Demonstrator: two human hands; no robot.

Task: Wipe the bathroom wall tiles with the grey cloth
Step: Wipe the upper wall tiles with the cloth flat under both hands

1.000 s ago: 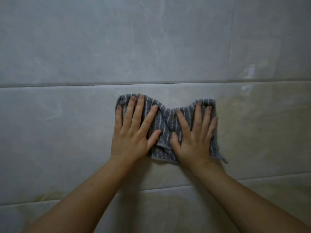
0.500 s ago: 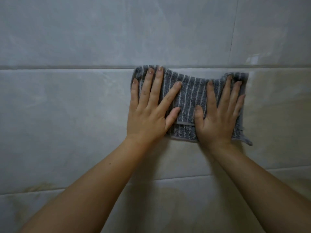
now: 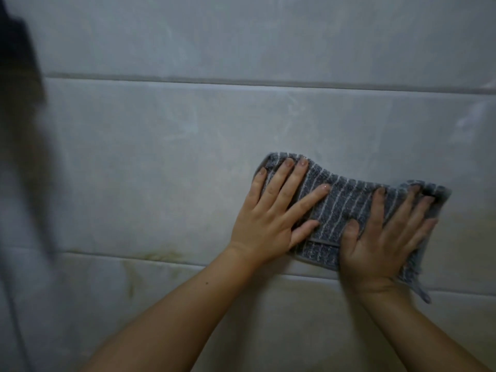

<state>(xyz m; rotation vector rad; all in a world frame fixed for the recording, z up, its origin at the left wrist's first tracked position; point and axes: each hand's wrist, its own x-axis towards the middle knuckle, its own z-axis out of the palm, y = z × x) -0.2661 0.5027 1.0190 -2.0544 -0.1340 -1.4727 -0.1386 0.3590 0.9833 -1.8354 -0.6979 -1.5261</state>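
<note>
Your left hand [image 3: 271, 221] and right hand [image 3: 386, 237] lie side by side, apart, fingers straight and spread, palms pressing the grey cloth [image 3: 346, 210] flat under them against the wall tiles [image 3: 161, 162].

cloth [image 3: 346, 210]: grey, white stripes | tiles [image 3: 161, 146]: pale grey (yellowish stains low)

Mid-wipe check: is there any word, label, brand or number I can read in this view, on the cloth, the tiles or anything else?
None can be read.
grey cloth: only pale stripes, no printed tag or brand shows.
wall tiles: only marbling, streaks and a yellowish stain, no writing.
dark shape at the left edge: too blurred to tell whether it bears anything.
</note>
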